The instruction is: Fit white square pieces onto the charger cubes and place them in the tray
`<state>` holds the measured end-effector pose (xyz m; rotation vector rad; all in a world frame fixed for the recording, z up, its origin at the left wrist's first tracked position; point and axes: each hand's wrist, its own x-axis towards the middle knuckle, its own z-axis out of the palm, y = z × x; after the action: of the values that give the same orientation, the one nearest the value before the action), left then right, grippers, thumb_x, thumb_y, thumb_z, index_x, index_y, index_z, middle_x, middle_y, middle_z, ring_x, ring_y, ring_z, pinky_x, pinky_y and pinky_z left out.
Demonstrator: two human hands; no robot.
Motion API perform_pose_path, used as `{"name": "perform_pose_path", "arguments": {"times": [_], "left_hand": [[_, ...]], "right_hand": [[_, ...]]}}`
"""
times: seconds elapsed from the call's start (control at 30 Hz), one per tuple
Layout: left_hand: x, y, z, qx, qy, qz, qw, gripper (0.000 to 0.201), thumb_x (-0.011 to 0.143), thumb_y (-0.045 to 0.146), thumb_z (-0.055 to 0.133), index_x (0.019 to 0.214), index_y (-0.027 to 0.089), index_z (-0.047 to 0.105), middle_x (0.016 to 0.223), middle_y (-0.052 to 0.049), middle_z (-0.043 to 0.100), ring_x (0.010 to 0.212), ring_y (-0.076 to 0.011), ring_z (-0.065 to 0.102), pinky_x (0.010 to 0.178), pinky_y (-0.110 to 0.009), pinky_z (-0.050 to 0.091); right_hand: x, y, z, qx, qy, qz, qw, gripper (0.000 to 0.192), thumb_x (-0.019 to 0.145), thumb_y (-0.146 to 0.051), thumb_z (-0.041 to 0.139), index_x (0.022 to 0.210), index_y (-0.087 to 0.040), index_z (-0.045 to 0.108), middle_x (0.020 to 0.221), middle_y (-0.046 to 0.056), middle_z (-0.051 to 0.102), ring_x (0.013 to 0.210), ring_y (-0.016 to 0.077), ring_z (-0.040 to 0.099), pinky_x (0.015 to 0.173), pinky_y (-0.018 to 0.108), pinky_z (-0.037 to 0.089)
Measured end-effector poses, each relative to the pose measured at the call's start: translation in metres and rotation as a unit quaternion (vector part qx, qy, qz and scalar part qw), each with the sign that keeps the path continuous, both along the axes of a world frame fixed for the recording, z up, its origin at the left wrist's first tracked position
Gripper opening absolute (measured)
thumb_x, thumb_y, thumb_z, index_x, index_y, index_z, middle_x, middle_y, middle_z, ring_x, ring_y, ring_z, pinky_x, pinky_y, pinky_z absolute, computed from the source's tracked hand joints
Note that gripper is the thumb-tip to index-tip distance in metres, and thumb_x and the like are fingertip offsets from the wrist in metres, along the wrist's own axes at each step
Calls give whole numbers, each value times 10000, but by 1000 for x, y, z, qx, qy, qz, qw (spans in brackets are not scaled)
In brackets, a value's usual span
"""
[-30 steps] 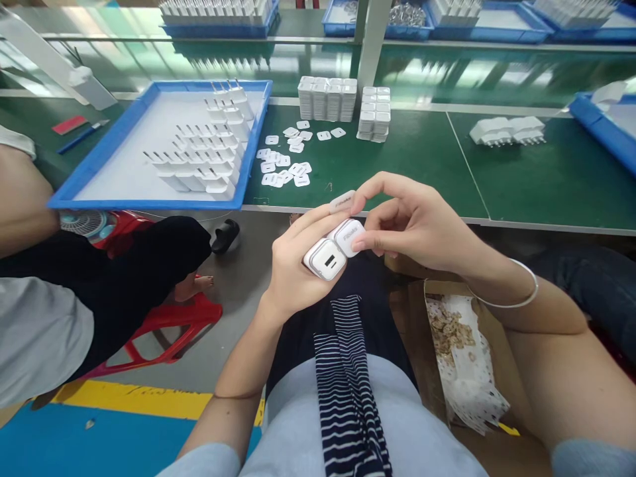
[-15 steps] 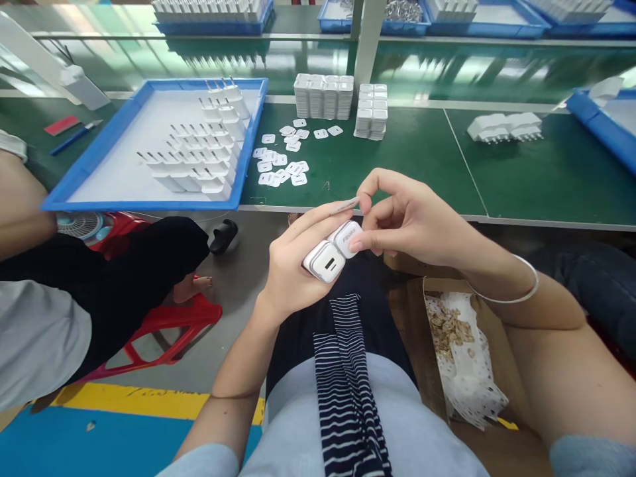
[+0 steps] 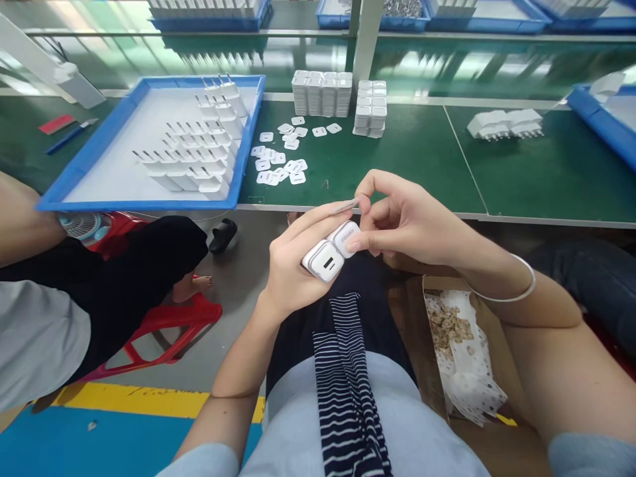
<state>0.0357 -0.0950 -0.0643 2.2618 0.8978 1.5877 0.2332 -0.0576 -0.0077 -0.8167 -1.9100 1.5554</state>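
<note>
My left hand is wrapped round two white plug chargers lying side by side over my lap. The nearer charger shows a dark slot and a smaller port in its end face. The farther charger has faint grey print on its end. On this end presses the thumb of my right hand, its other fingers curled behind. Its index fingertip meets the left fingertips, where a thin greyish strip shows; its kind is unclear. Small white face plates lie scattered on the green bench.
A blue-rimmed tray holds rows of white chargers, pins up. Stacked white plates stand at the back. More chargers lie right. An open carton with scraps is beside my lap. A person sits at left.
The view has shifted very slightly. Both hands keep the same hold on the chargers, and the right thumb still rests on the farther one's end.
</note>
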Motion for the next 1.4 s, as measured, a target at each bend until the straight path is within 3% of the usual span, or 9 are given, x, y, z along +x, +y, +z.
{"name": "perform_pose_path", "arguments": {"times": [0.57, 0.87, 1.4], "left_hand": [[0, 1, 0, -6, -2, -2, 1000, 382, 868, 192, 751, 1245, 227, 696, 1303, -75, 716, 1161, -252, 714, 1014, -397, 612], [1, 2, -2, -26, -6, 7, 1000, 333, 888, 296, 747, 1215, 246, 714, 1289, -60, 724, 1150, -256, 717, 1007, -411, 610], [0, 5, -4, -21, -7, -3, 1000, 348, 878, 300, 755, 1220, 250, 711, 1284, -60, 726, 1154, -264, 713, 991, -426, 616]], "right_hand": [[1, 4, 1, -16, -8, 3, 1000, 489, 793, -362, 849, 906, -237, 390, 571, -98, 591, 459, 76, 530, 404, 205, 434], [2, 4, 4, -3, -26, -2, 1000, 485, 774, -364, 856, 895, -242, 403, 571, -93, 607, 459, 88, 542, 412, 223, 438], [-1, 3, 7, 9, -37, -12, 999, 490, 790, -369, 847, 840, -247, 376, 535, -110, 569, 418, 68, 504, 388, 210, 387]]}}
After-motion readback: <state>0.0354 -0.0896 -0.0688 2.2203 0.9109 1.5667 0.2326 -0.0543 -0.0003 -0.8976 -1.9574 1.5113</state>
